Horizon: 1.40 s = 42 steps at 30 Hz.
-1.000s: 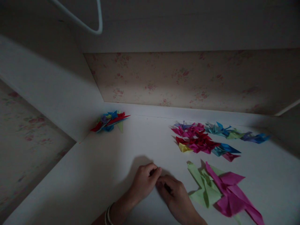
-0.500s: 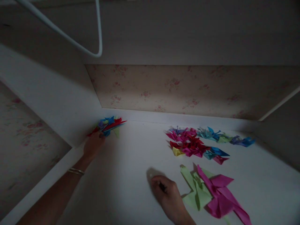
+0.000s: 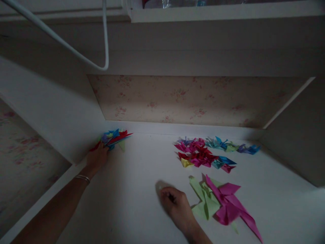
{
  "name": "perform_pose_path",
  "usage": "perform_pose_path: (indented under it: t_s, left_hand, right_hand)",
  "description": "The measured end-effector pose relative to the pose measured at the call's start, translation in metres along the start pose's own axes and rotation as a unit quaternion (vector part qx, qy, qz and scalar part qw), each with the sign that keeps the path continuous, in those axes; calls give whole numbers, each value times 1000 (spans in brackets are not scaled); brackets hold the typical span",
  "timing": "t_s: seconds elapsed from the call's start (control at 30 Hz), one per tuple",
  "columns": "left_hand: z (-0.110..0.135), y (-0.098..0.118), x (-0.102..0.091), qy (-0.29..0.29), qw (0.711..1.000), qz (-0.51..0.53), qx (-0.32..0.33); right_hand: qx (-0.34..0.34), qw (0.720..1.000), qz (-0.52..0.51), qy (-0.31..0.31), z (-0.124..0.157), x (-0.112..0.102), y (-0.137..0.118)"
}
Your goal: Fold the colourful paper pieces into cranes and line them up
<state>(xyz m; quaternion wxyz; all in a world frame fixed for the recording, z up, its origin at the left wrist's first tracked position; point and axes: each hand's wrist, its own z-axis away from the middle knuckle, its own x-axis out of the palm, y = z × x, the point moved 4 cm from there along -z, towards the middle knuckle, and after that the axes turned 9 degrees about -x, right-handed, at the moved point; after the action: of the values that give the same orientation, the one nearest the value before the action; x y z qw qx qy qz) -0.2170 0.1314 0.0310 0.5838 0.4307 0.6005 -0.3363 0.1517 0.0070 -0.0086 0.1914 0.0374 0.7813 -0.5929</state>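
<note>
My left hand (image 3: 98, 157), with a bangle on the wrist, reaches to the far left corner of the white surface (image 3: 142, 162). It touches a small pile of folded paper cranes (image 3: 115, 136) in blue, red and green. Its fingertips are partly hidden at the pile, so their grip does not show. Loosely curled, my right hand (image 3: 176, 206) rests nearer to me, with nothing visible in it. Just right of it lie a large pale green origami piece (image 3: 208, 203) and a large magenta one (image 3: 230, 203), partly overlapping.
Several small paper cranes (image 3: 200, 156) lie in rows toward the back right. White panels stand left and right, and a floral back wall (image 3: 177, 98) closes the far side. A bent white rod (image 3: 73, 49) hangs at upper left, below an overhead shelf (image 3: 203, 13).
The view has shifted slightly, showing more of the shelf above. My left hand stays at the corner pile, its fingers slightly moved. My right hand stays curled by the green piece.
</note>
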Motion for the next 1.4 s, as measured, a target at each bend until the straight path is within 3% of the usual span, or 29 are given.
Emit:
perform_pose_path:
  t_s: [0.1, 0.27, 0.47, 0.6, 0.7, 0.83, 1.03, 1.13, 1.23, 1.3, 1.4]
  left_hand:
    - [5, 9, -5, 40, 996, -76, 26]
    - [36, 45, -13, 85, 991, -63, 80]
    - [122, 109, -12, 16, 982, -3, 191]
    - [181, 145, -8, -5, 955, 29, 296]
    - [204, 156, -2, 6, 944, 35, 328]
    - [211, 158, 6, 12, 938, 75, 339]
    - [207, 151, 8, -27, 912, 286, 294]
    - [202, 147, 12, -83, 873, 432, 211]
    - [197, 144, 23, -179, 822, 529, 108]
    - [196, 145, 28, -232, 794, 556, 81]
    - [196, 145, 29, -263, 772, 575, 66]
  right_hand:
    - [-1, 1000, 6, 5, 0, -1, 0]
    - [1, 1000, -9, 9, -1, 1, 3]
    - [37, 985, -169, 20, 1, 5, 7]
    - [83, 961, -257, 65, 1, 4, 9]
    - [97, 955, -269, 83, 1, 4, 13]
    - [97, 951, -273, 112, 1, 3, 17]
    - [88, 966, -203, 131, 4, -7, 11]
    - [82, 968, -192, 141, 7, -10, 9]
    - [81, 964, -208, 147, 8, -11, 12]
    - [80, 962, -218, 143, 7, -11, 13]
    - [73, 963, -220, 140, 6, -12, 12]
